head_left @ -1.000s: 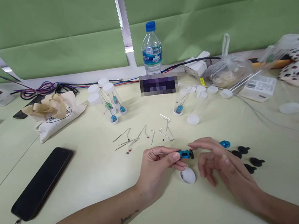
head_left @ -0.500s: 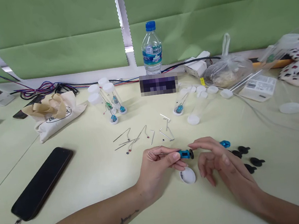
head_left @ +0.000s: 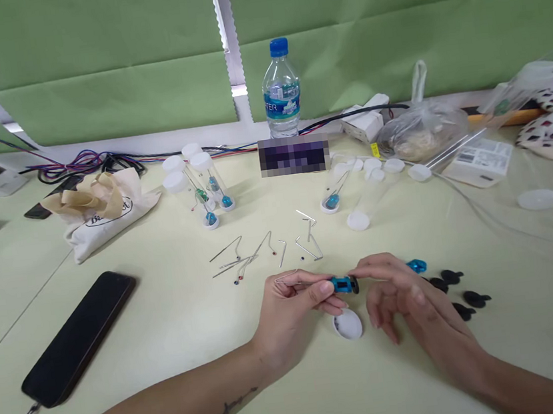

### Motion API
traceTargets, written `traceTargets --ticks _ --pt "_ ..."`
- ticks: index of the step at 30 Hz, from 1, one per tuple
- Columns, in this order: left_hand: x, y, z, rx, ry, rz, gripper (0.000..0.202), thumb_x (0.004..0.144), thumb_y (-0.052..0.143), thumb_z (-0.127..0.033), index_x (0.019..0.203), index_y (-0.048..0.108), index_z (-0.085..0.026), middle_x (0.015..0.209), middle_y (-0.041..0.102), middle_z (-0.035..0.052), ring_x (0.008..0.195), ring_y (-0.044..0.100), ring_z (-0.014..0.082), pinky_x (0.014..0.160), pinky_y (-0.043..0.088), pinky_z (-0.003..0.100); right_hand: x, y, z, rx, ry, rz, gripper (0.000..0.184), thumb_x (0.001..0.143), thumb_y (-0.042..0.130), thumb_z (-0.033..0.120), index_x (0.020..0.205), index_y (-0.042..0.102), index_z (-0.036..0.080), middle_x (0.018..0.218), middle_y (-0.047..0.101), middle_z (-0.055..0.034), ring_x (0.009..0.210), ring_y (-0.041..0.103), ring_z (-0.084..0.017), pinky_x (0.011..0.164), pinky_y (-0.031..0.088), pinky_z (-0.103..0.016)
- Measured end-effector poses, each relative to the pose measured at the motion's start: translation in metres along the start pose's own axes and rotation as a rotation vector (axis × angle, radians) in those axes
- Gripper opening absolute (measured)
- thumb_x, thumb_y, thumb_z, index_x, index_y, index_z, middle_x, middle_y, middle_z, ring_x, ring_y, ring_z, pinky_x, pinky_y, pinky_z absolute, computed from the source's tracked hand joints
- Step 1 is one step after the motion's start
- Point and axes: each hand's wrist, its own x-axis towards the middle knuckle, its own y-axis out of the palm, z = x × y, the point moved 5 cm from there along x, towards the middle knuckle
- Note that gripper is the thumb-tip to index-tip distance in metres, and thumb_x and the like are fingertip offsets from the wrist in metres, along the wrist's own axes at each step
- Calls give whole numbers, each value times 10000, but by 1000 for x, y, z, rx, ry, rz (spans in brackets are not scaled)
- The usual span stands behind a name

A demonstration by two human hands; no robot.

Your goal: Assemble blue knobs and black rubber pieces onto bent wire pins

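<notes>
My left hand [head_left: 287, 316] is closed on a small blue metal part [head_left: 340, 284], pinched between thumb and fingers, with a thin bent wire [head_left: 288, 277] lying across the same hand. A black disc [head_left: 354, 284] sits at the part's right end. My right hand [head_left: 414, 304] has its fingers apart, and its index fingertip is at the disc, seemingly touching it. Below them lies a shallow white cap [head_left: 349, 325] with tiny dark bits inside. Right of my right hand are another blue part [head_left: 417, 266] and several black discs with tabs [head_left: 476, 299].
Bent wires [head_left: 236, 264] and L-shaped metal rods [head_left: 316, 248] lie beyond my hands. Several capped clear tubes [head_left: 205, 182] stand behind them. A water bottle [head_left: 282, 92] stands at the back, a phone [head_left: 78, 339] lies left, and a cloth pouch [head_left: 106, 214] is behind it.
My right index fingertip has shifted very slightly and now meets the black disc on the blue part. Otherwise my hands and the things on the table look the same.
</notes>
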Motion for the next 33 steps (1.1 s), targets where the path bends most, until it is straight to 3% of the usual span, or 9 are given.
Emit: traceTargets --ticks 17,22,27,33 --pt "-2 -1 0 28 -13 -24 128 742 780 -248 771 748 -128 664 738 62 613 694 146 660 558 263 -1 0 -1 15 0 10 470 985 272 502 1169 630 260 1137 417 -91 668 559 -146 420 444 -273" --pt "-1 -1 1 28 -9 -16 120 749 776 -244 776 748 -131 669 740 60 619 697 148 661 560 265 0 -1 0 -10 24 -22 460 988 272 499 1257 568 273 1109 445 -84 583 526 -112 407 440 -267" --pt "-1 1 -1 14 -6 -7 99 747 777 -231 767 749 -138 664 740 50 605 692 133 648 561 248 1 1 -1 -13 21 4 488 979 274 527 1187 624 257 1090 448 -88 608 546 -127 394 438 -267" --pt "-1 0 -1 24 -11 -16 115 739 782 -244 759 747 -136 655 737 52 607 691 141 658 561 262 -1 -1 -3 -17 33 -9 478 980 278 524 1232 593 267 1101 450 -93 604 546 -126 393 437 -268"
